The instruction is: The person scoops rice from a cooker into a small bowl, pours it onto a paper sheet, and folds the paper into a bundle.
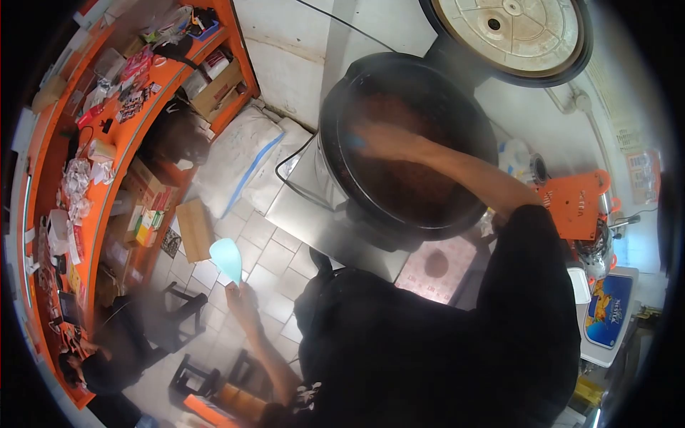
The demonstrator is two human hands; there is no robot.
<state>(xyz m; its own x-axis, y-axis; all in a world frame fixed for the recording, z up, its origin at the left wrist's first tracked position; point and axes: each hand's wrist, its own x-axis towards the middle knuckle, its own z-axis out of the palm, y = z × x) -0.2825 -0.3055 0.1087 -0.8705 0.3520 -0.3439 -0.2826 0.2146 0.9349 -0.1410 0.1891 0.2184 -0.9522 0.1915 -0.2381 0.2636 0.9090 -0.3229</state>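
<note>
My left hand [241,298] is closed around the handle of a light blue rice paddle [227,258], held up over the tiled floor with its blade pointing away. My right hand [389,141] reaches down inside a large black-rimmed cooker pot [332,167]. Steam blurs its fingers, which look closed, and a small blue patch [357,141] shows at them; what it belongs to I cannot make out. Reddish-brown contents [421,182] lie dimly in the pot. The round lid [514,32] stands open behind it.
The pot stands on a metal surface [285,221]. White sacks [239,153] and cardboard [194,230] lie left of it, before cluttered orange shelves [132,146]. A person [118,349] is at lower left, near dark stools [193,378]. An orange board [574,203] hangs at right.
</note>
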